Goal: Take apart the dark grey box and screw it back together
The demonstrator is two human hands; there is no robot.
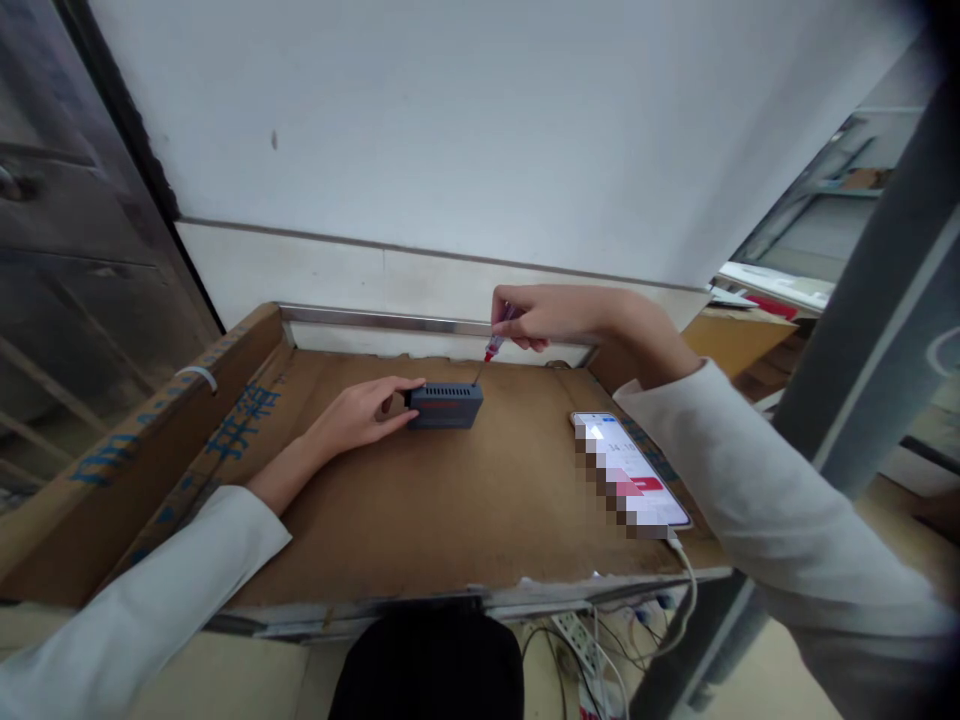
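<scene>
A small dark grey box (444,405) with vent slots and a red label lies on the cardboard-covered table (450,500). My left hand (360,412) grips the box's left end, thumb and fingers closed round it. My right hand (541,316) hovers above and to the right of the box, pinching a thin screwdriver (491,347) with a red and clear handle. The screwdriver points down, its tip at the box's top right corner.
A phone (628,468) with a lit screen lies at the table's right, with a white cable (686,590) running off the front edge. A cardboard flap (135,440) rises along the left. A white wall stands behind; a power strip (581,640) lies below.
</scene>
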